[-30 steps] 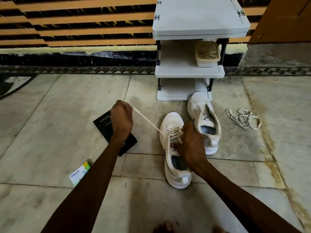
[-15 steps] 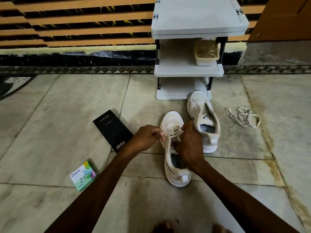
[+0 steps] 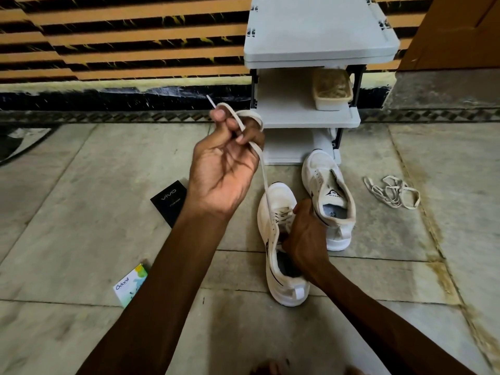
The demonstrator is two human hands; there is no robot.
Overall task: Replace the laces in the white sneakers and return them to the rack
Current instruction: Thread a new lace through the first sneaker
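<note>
The left hand [image 3: 224, 169] is raised, its fingers curled round one lace [image 3: 263, 169] that runs down to the near sneaker [image 3: 281, 282]; the right hand [image 3: 305, 234] grips this sneaker at the eyelets. There are two white sneakers; the second sneaker [image 3: 319, 171] stands just in front of the rack [image 3: 305, 115]. One loose lace bundle [image 3: 392, 192] lies on the right, and one black box [image 3: 169, 201] and one small box [image 3: 130, 284] on the left. The floor [image 3: 67, 198] is pale stone tiles, and the wall [image 3: 108, 36] has orange and black stripes

The black box [image 3: 169, 203] reads "vivo"; the small white-green carton [image 3: 131, 285] reads "Odonil".
</note>
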